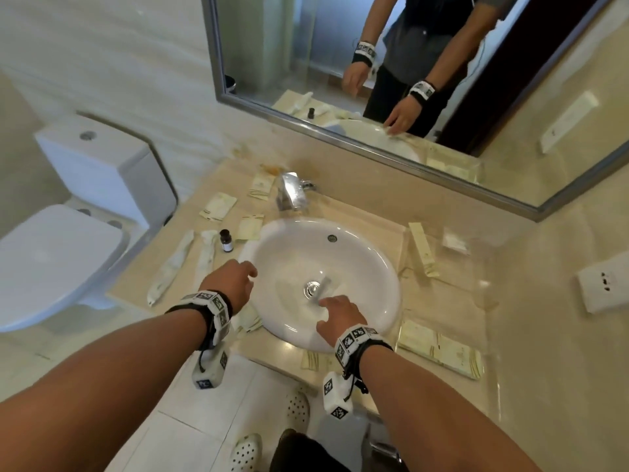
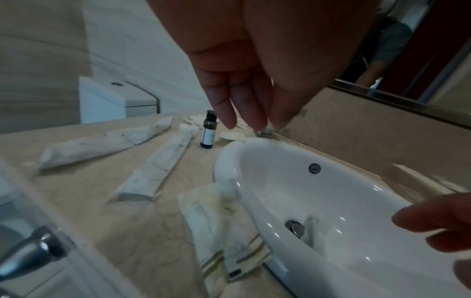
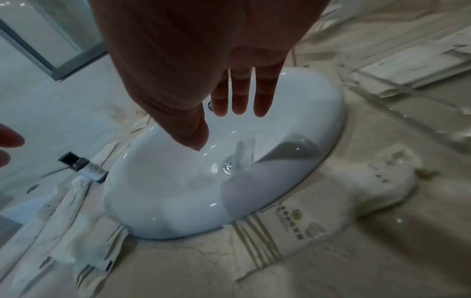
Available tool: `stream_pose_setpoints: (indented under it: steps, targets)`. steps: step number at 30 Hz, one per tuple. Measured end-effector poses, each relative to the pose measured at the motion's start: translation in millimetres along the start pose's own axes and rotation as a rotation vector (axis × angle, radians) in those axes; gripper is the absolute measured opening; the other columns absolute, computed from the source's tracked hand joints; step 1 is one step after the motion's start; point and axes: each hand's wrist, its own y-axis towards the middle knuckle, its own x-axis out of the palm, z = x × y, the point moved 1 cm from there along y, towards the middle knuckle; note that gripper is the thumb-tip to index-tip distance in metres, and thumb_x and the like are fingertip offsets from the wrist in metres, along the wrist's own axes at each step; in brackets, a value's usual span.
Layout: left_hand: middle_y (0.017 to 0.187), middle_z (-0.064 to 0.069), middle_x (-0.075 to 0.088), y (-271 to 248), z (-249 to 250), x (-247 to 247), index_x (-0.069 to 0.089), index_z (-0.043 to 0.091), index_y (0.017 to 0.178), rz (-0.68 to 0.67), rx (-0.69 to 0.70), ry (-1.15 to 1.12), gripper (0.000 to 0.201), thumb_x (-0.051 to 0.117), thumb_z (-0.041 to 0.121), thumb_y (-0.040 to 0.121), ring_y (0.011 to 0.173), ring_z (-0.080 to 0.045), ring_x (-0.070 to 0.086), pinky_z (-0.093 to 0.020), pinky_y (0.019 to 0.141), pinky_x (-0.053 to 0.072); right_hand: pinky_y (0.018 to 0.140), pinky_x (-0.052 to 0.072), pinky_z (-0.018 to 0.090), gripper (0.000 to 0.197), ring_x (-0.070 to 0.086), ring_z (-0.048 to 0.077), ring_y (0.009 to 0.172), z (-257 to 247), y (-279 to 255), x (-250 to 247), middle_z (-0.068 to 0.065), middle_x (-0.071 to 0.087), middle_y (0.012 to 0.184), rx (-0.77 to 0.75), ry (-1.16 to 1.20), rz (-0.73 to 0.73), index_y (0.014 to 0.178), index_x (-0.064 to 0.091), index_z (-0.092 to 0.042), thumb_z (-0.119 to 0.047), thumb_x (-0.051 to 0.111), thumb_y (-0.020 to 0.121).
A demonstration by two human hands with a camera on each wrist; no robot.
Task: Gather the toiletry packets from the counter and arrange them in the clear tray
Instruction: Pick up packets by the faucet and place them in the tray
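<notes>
Cream and white toiletry packets lie around the white sink (image 1: 374,267). Two long white packets (image 1: 172,267) (image 2: 102,143) and a dark small bottle (image 1: 226,240) (image 2: 209,131) sit left of it. More cream packets (image 1: 218,206) lie toward the tap, and others lie at the front right (image 1: 442,349) (image 3: 280,231). The clear tray (image 1: 473,279) stands right of the sink with a long packet (image 1: 422,248) in it. My left hand (image 1: 238,281) (image 2: 254,121) hovers over the sink's left rim, fingers straight, empty. My right hand (image 1: 335,313) (image 3: 219,123) hovers over the basin, also empty.
A chrome tap (image 1: 289,192) stands behind the sink, below a wall mirror (image 1: 408,80). A toilet (image 1: 85,206) stands left of the counter. One cream packet (image 2: 219,221) leans on the sink's near-left rim. A wall socket (image 1: 602,287) is at the right.
</notes>
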Motion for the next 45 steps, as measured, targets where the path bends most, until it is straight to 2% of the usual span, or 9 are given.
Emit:
stream_pose_setpoints:
  steps: [17,23,25,29,32,34,37,42,45]
  targets:
    - [0.115,0.003,0.061,-12.9,-80.8,-8.3,0.064,0.029,0.114,0.024,-0.350,-0.055,0.024,0.047,0.031,0.097,0.102,-0.020,0.062,-0.035,0.084,0.051,0.102,0.046,0.038,0.055,0.049,0.028,0.127,-133.9,88.1,21.8,0.007,0.046,0.141,-0.488,-0.273,-0.311,0.143,0.048,-0.027,-0.032,0.059,0.090]
    - [0.117,0.006,0.063,-11.5,-98.2,-8.2,0.062,0.030,0.116,-0.038,-0.343,-0.066,0.026,0.044,0.033,0.097,0.104,-0.018,0.061,-0.038,0.091,0.051,0.107,0.038,0.046,0.066,0.015,0.031,0.147,-155.9,95.8,47.8,0.006,0.010,0.162,-0.588,-0.498,-0.220,0.140,0.046,-0.021,-0.046,0.065,0.083]
    - [0.119,0.007,0.063,-6.5,-102.1,-8.6,0.060,0.032,0.119,-0.061,-0.323,-0.062,0.028,0.043,0.034,0.097,0.105,-0.017,0.061,-0.037,0.091,0.050,0.102,0.041,0.045,0.060,0.017,0.032,0.145,-158.1,96.6,54.6,0.008,0.010,0.162,-0.593,-0.569,-0.171,0.133,0.052,-0.019,-0.044,0.068,0.081]
    - [0.119,0.010,0.062,2.6,-101.9,-9.3,0.057,0.032,0.125,-0.081,-0.275,-0.082,0.030,0.046,0.036,0.097,0.106,-0.015,0.060,-0.032,0.090,0.049,0.098,0.044,0.041,0.042,0.026,0.031,0.138,-157.1,102.2,59.7,0.006,0.023,0.155,-0.603,-0.538,-0.111,0.122,0.061,-0.019,-0.034,0.066,0.083]
    - [0.126,0.012,0.057,8.1,-100.3,-11.9,0.047,0.035,0.135,-0.103,-0.222,-0.111,0.042,0.052,0.043,0.094,0.109,-0.012,0.060,-0.029,0.091,0.048,0.098,0.044,0.037,0.031,0.037,0.026,0.133,-164.6,107.6,49.8,0.002,0.048,0.139,-0.578,-0.377,-0.100,0.115,0.065,-0.024,-0.028,0.060,0.085]
    - [0.136,0.012,0.051,13.1,-97.2,-13.3,0.037,0.038,0.142,-0.145,-0.166,-0.121,0.056,0.055,0.050,0.091,0.114,-0.011,0.058,-0.031,0.096,0.048,0.088,0.045,0.033,0.023,0.053,0.025,0.118,-170.7,110.5,35.1,0.002,0.064,0.116,-0.547,-0.251,-0.101,0.110,0.063,-0.025,-0.028,0.058,0.088]
    - [0.142,0.012,0.049,22.8,-86.8,-16.8,0.031,0.037,0.147,-0.197,-0.101,-0.116,0.066,0.055,0.056,0.089,0.119,-0.012,0.057,-0.032,0.100,0.047,0.075,0.042,0.030,0.022,0.061,0.024,0.092,-177.6,111.8,15.4,0.001,0.067,0.102,-0.522,-0.084,-0.200,0.114,0.054,-0.025,-0.034,0.057,0.094]
    - [0.129,0.002,0.062,44.2,-70.4,-30.2,0.048,0.030,0.136,-0.213,-0.042,-0.048,0.041,0.045,0.043,0.097,0.115,-0.020,0.059,-0.036,0.094,0.048,0.081,0.053,0.036,0.021,0.063,0.026,0.088,-175.9,120.0,-4.8,-0.001,0.064,0.092,-0.489,0.070,-0.225,0.109,0.052,-0.026,-0.033,0.057,0.089]
    - [0.106,0.000,0.068,56.5,-65.8,-40.0,0.060,0.025,0.111,-0.201,0.014,-0.001,0.027,0.040,0.039,0.100,0.096,-0.021,0.061,-0.034,0.081,0.049,0.075,0.050,0.036,0.016,0.060,0.025,0.083,-170.8,123.9,-10.8,-0.002,0.060,0.084,-0.460,0.104,-0.226,0.095,0.047,-0.027,-0.034,0.058,0.086]
